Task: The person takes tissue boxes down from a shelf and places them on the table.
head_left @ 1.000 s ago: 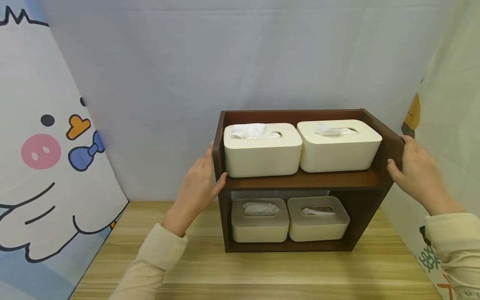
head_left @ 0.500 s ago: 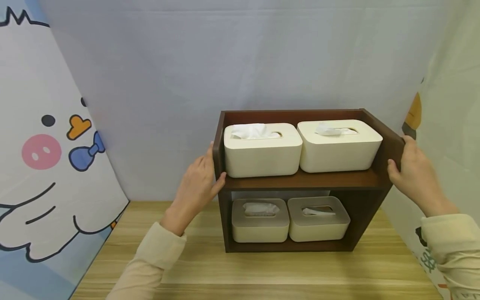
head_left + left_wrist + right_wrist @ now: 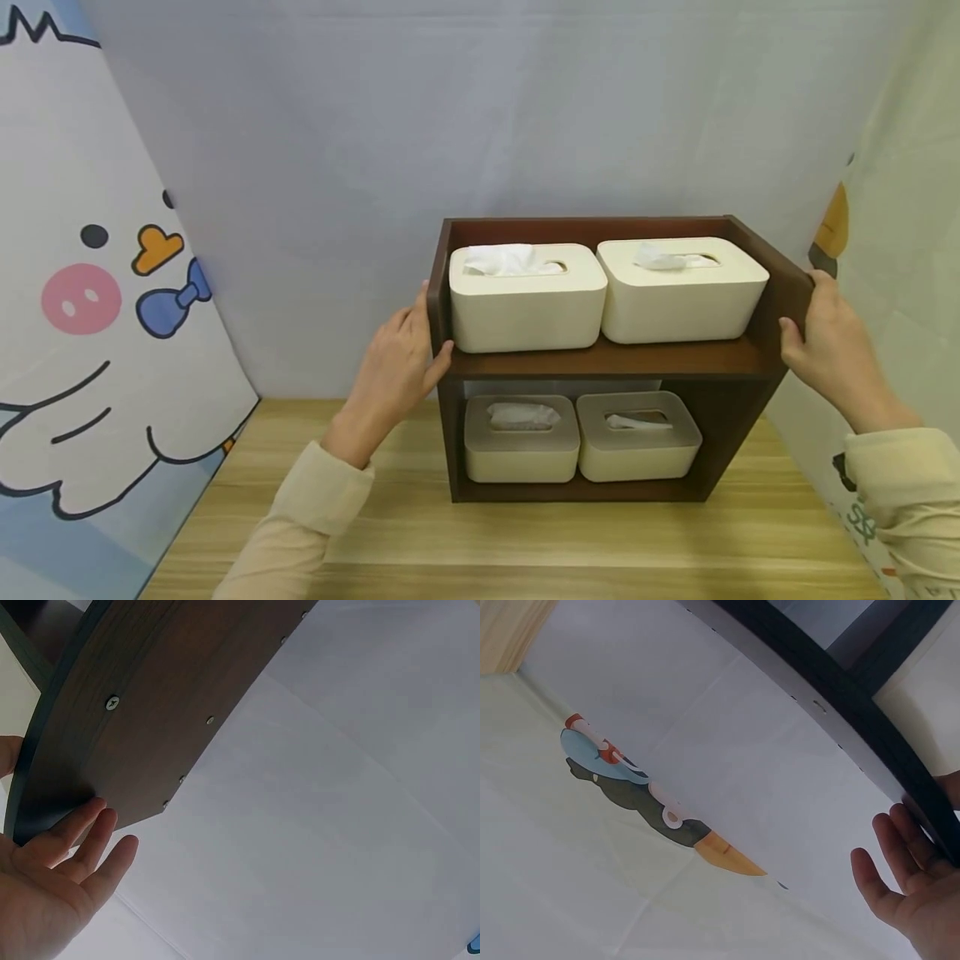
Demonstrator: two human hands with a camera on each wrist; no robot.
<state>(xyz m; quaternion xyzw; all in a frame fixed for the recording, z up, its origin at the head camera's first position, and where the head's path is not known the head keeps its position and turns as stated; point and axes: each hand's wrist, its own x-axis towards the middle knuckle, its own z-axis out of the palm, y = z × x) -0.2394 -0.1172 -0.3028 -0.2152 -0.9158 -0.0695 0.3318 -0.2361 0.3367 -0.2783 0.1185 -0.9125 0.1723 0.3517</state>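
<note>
Shelf (image 3: pixel 600 363) sits pinched at both sides by left hand (image 3: pixel 392 368) and right hand (image 3: pixel 838 354), thumbs (image 3: pixel 9 756) cropped in wrist views.

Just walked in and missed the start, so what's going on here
A person's left hand and right hand grip opposite sides of a dark brown shelf, which appears to stand on a wood-grain table. Two cream tissue boxes sit side by side on its upper level, and two grey-topped boxes on its lower level.

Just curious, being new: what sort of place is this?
Probably a makeshift booth: pale grey cloth backdrop, blue and white cartoon-printed left panel, and flat, light wood-grain tabletop.
</note>
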